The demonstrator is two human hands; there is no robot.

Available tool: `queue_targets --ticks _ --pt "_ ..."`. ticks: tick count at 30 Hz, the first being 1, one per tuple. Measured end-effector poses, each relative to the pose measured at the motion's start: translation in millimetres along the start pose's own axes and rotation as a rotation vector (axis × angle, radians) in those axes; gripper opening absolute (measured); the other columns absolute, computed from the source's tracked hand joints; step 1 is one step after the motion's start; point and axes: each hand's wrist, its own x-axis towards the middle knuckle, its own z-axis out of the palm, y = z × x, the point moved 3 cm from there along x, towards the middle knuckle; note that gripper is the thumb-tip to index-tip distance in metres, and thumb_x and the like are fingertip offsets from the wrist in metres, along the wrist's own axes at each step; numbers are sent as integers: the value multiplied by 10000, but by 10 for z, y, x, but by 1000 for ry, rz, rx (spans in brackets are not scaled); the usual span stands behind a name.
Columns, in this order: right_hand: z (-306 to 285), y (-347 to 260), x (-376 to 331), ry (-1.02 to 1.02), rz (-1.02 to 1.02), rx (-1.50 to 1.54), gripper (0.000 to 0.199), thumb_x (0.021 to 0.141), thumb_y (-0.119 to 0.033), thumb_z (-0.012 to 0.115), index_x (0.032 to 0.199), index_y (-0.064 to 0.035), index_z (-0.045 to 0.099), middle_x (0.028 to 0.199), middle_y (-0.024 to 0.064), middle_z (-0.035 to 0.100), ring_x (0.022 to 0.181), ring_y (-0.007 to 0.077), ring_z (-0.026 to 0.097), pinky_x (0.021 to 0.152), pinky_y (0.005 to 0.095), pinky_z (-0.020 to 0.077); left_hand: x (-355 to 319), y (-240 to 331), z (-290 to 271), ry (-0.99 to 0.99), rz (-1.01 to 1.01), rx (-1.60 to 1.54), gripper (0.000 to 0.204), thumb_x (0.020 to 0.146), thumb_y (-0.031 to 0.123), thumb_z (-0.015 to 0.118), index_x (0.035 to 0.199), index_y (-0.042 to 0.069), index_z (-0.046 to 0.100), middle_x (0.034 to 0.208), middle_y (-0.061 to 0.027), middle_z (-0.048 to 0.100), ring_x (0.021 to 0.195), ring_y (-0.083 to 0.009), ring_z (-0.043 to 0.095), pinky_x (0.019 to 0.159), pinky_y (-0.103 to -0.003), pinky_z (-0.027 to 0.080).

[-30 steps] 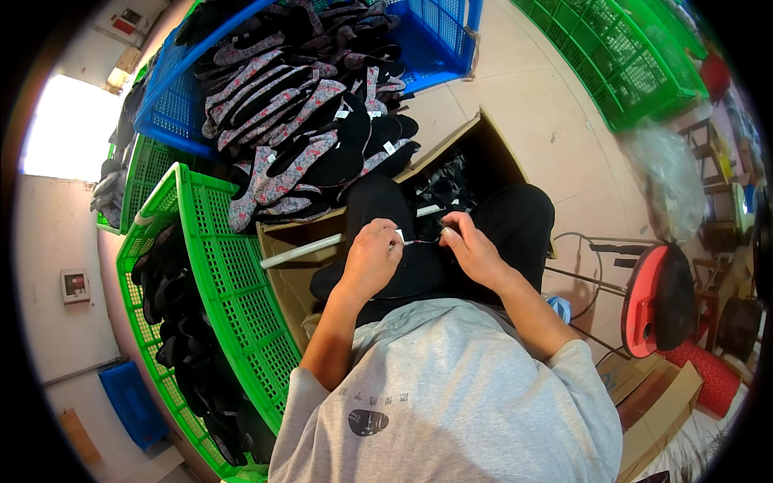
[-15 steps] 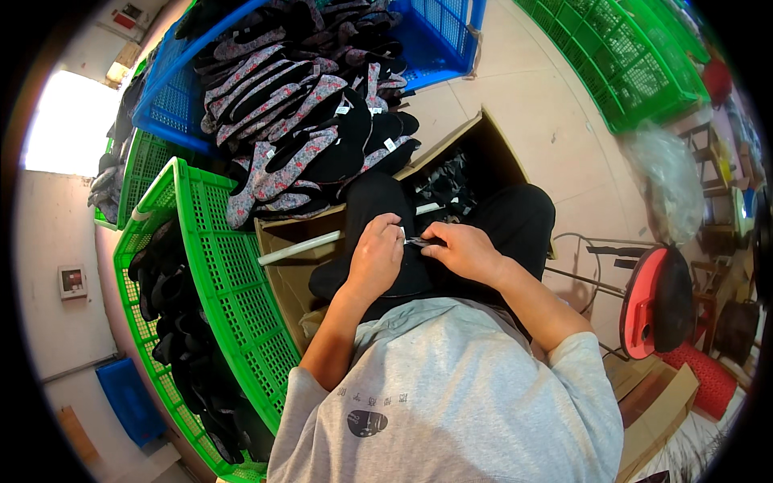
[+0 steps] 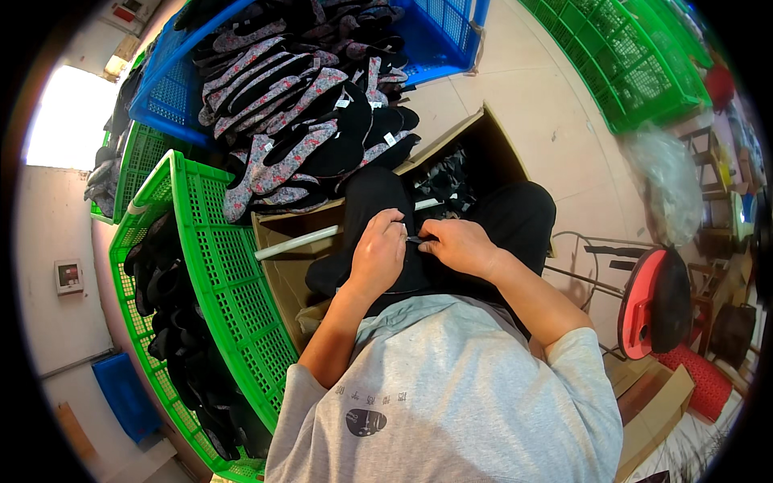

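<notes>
My left hand (image 3: 378, 254) and my right hand (image 3: 459, 246) meet above my black-trousered lap, fingers pinched toward each other. Between the fingertips sits a small dark strip (image 3: 414, 239), its kind too small to make out. Both hands seem to grip it, with a tiny white bit showing at the left fingertips. Under and between my knees stands an open cardboard box (image 3: 506, 145) with small shiny black pieces (image 3: 447, 185) in it. A white rod (image 3: 298, 243) lies across the box and passes behind my left leg.
At upper left, a blue crate (image 3: 171, 97) overflows with black and floral fabric pieces (image 3: 294, 153) bearing white tags. Close on my left stands a green crate (image 3: 233, 282) of dark fabric pieces. A red and black round stool (image 3: 644, 302) is at right, another green crate (image 3: 620, 68) farther off.
The right fingertips have moved slightly toward the left hand, and less of the small strip shows between them. The rest looks the same apart from a slight shift of the view.
</notes>
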Motion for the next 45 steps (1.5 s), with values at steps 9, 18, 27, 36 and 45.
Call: queue_targets --ticks 9,18,27,36,45 --pt "9 22 8 1 8 4 215 906 -303 647 1003 -113 675 925 123 719 889 334 683 744 445 520 -3 -1 17 -10 -33 4 68 832 0 604 889 -23 633 1128 -160 599 1078 -342 587 924 -396 488" --pt "34 66 11 -8 37 35 226 907 -316 648 1021 -123 680 942 115 720 912 329 677 773 442 516 3 -20 32 -5 -38 -1 63 829 2 613 879 -23 641 1116 -153 606 1059 -337 594 913 -390 493" --pt "16 240 -99 -27 52 347 332 844 -271 750 1110 -103 644 984 114 699 906 285 669 807 363 505 28 -61 13 30 -126 -54 77 819 1 642 895 -13 640 1089 -148 635 954 -343 636 842 -389 514" --pt "447 547 -360 -56 384 1126 265 924 -200 709 1140 -84 608 849 -38 584 668 43 535 514 178 353 323 -20 120 74 -95 -36 30 809 26 668 836 21 654 1007 -120 661 901 -325 639 785 -391 505" --pt "592 674 -330 -56 483 1279 220 936 -185 690 1120 -98 607 784 -53 551 620 41 518 446 171 286 517 34 11 58 -62 158 193 812 13 602 963 69 708 1101 -84 666 992 -309 634 851 -390 513"
